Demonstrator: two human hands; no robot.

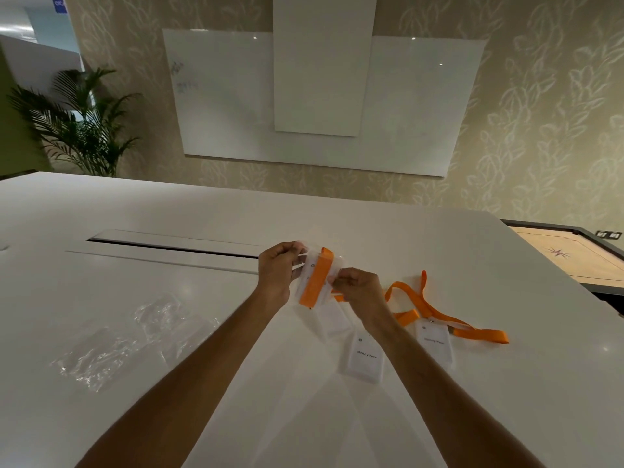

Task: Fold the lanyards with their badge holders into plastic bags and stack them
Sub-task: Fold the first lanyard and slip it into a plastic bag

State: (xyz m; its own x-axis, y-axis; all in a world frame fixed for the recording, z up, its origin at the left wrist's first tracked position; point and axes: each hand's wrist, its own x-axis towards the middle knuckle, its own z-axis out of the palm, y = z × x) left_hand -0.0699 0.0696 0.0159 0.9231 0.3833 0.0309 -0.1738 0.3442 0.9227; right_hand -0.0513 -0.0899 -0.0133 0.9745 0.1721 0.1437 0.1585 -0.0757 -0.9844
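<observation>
Above the white table (135, 211), my left hand (277, 271) and my right hand (358, 288) together hold a clear badge holder with an orange lanyard (317, 276) wrapped around it. My left hand pinches its upper left edge, my right hand its lower right side. Below my hands lie two more badge holders: one reading "Skinny Pete" (364, 358) and another (434, 341) clipped to a loose orange lanyard (435, 310) spread to the right. A further clear holder (332, 320) lies just beneath the held one. Clear plastic bags (125, 342) lie at the left.
A long recessed slot (169, 246) runs across the table's middle, left of my hands. A carrom board (574, 255) stands beyond the table's right edge. A potted palm (81, 123) and a whiteboard (320, 99) are against the far wall.
</observation>
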